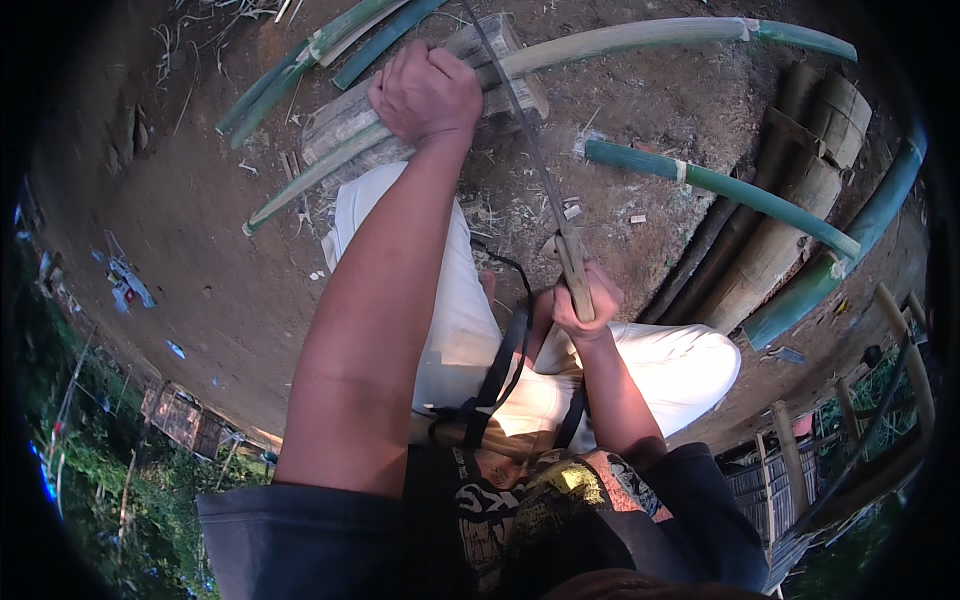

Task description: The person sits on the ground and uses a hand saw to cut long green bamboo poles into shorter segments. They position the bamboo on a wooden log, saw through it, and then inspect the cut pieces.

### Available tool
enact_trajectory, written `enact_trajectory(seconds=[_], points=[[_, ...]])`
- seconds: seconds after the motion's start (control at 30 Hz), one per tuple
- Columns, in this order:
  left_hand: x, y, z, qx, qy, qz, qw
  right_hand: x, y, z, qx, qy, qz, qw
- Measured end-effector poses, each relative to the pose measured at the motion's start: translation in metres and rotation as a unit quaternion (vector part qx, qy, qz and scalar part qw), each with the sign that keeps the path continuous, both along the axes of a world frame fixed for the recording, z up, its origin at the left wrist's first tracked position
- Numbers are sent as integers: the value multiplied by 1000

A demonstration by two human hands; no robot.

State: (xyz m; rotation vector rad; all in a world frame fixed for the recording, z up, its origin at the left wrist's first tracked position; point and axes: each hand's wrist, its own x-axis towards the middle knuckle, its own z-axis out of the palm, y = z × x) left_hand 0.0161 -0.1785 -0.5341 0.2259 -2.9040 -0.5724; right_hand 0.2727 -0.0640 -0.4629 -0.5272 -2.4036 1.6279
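Basically, one green bamboo pole (640,38) lay across a grey wooden support (345,115), just beyond the person's left leg. The left hand (430,95) was closed over it; the right hand (590,300) gripped the handle of one saw (538,155), its blade crossing the pole beside the left fist. Two green lengths (750,195) lay rightward near several brown stems (750,270), at least two cut pieces (300,65) upper left. White lettering, partly folded, marked the dark shirt (485,510).
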Motion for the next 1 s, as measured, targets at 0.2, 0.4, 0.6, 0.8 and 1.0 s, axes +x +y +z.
enact_trajectory(seconds=[0.2,0.4,0.6,0.8,1.0], points=[[-2,9,3,-30,-34,-22,999,-57,0,-25,20,29,1,999],[-5,4,6,-51,-5,-7,999,16,3,-9,-3,-4,5,1000],[-8,12,15,-60,-66,-24,996,-76,2,-22,32,-14,11,999],[-5,7,6,-33,14,-10,999,13,8,-1,-18,34,8,999],[-7,7,11,-43,-47,-33,997,-72,-1,-28,54,9,43,998]])
